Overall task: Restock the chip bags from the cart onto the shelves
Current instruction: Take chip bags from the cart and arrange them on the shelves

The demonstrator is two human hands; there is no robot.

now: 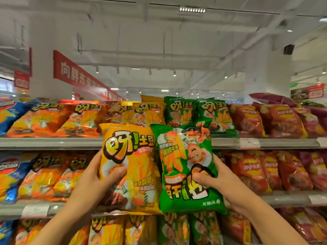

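Note:
My left hand [95, 181] grips a yellow chip bag [139, 174], upright, thumb across its front. My right hand [217, 181] grips a green chip bag [178, 195], held upside down, thumb on its front. Both bags are raised side by side in front of the shelves, their inner edges touching. Behind them the top shelf [53, 143] carries matching yellow bags [150, 112] and green bags [178, 112]. The cart is out of view.
Orange bags [44, 119] and blue bags [8, 115] fill the shelves at left, red bags [279, 119] at right. A middle shelf [292, 198] and a lower row of bags sit below. A red banner [76, 73] hangs above left.

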